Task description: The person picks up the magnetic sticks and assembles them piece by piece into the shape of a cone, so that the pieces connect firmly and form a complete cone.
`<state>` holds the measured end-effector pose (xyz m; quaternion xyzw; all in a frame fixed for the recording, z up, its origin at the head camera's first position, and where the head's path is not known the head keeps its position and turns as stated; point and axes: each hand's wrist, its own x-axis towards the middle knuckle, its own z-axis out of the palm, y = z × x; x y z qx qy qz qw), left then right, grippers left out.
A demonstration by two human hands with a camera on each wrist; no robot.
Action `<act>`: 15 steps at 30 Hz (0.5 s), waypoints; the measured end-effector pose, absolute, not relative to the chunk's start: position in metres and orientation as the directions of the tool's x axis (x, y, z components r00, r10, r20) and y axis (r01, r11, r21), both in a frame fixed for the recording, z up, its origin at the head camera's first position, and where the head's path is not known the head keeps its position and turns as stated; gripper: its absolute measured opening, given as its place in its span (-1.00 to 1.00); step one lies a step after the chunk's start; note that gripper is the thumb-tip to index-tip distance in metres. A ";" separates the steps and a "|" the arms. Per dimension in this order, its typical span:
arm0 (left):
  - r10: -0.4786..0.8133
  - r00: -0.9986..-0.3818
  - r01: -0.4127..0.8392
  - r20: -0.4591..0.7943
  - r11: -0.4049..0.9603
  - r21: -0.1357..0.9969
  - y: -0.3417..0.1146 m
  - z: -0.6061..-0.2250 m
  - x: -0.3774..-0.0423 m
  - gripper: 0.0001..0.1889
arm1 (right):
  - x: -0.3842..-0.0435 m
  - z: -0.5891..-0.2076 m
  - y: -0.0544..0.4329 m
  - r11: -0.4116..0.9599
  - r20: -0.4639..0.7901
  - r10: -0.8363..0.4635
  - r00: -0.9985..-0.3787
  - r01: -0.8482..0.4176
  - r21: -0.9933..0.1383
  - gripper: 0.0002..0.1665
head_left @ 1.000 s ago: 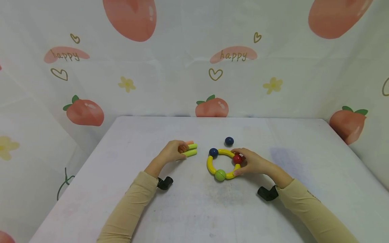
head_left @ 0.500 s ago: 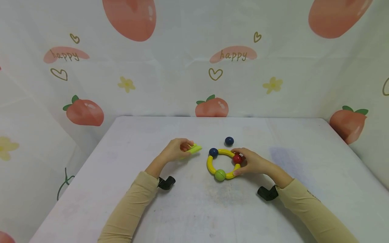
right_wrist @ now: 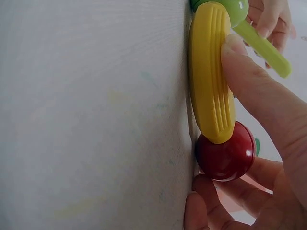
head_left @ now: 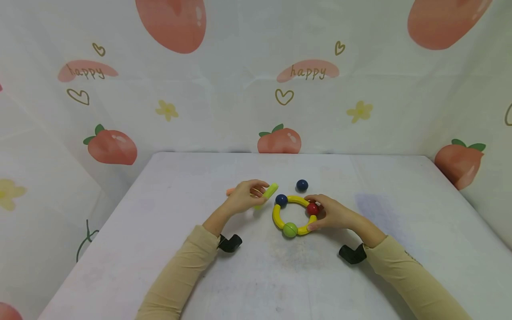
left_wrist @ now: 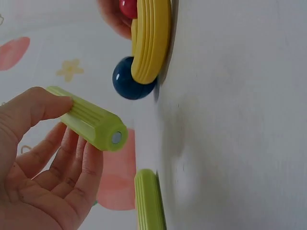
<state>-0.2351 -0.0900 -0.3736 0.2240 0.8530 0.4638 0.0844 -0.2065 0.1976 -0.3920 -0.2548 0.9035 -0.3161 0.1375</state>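
My left hand [head_left: 244, 197] pinches a light green ribbed stick [left_wrist: 91, 120] between thumb and fingers, raised off the table and tilted. A grey metal disc shows in the stick's end. Below it lies a second green stick [left_wrist: 149, 199]. An orange stick [head_left: 230, 192] is partly hidden behind the left hand. My right hand [head_left: 334, 213] holds the right side of a ring made of yellow curved sticks [right_wrist: 211, 72] and balls. Its thumb presses a yellow stick, and its fingers curl by the red ball [right_wrist: 226, 152]. The ring's blue ball [head_left: 281, 200] and green ball [head_left: 290, 230] are uncovered.
A loose dark blue ball [head_left: 302, 185] lies just beyond the ring on the white table [head_left: 256, 275]. Black wrist cameras [head_left: 352, 254] stick out under both sleeves. A printed cloth [head_left: 224, 89] hangs behind the table's far edge.
The left hand has picked up one green stick from beside the other sticks and moved it right, close to the ring, turning it upward. The right hand and ring stay in place.
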 end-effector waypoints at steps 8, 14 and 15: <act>0.451 -0.889 0.304 0.082 0.447 0.841 -0.078 -0.373 -0.235 -0.57 | -0.207 -0.393 0.198 0.667 -0.079 -0.549 -0.832 -0.379 -0.641 -0.01; 0.431 -0.895 0.310 0.114 0.418 0.854 -0.069 -0.373 -0.236 -0.59 | -0.206 -0.393 0.197 0.671 -0.085 -0.541 -0.837 -0.369 -0.643 0.00; 0.427 -0.896 0.309 0.117 0.413 0.857 -0.068 -0.373 -0.236 -0.59 | -0.206 -0.393 0.197 0.672 -0.084 -0.543 -0.836 -0.372 -0.640 0.00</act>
